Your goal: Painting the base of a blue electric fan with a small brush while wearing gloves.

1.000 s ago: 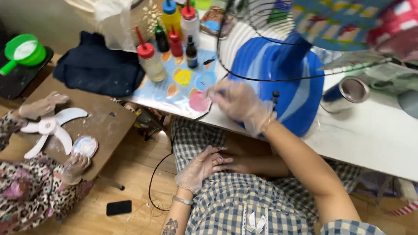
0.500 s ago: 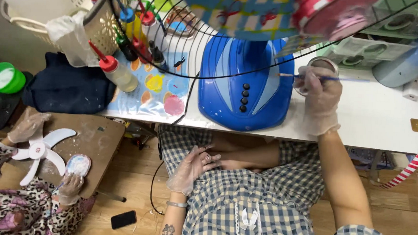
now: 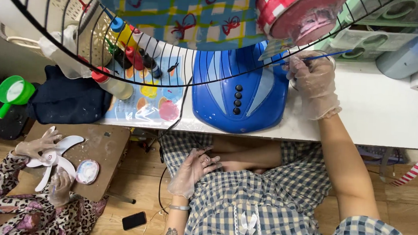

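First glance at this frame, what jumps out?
The big blue fan base sits at the middle of the white table, with a black wire fan guard arching over the top of the view. The gloved right hand holds a thin blue paintbrush just right of the base, while the gloved left hand rests on the lap. At lower left, another person's gloved hands handle white fan blades on a brown board.

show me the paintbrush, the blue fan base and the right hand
paintbrush [image 3: 313, 56], head view, on the thin blue handle
fan base [image 3: 218, 104], head view, on the blue shell left of the black buttons
right hand [image 3: 314, 84], head view, on the gloved back of the hand
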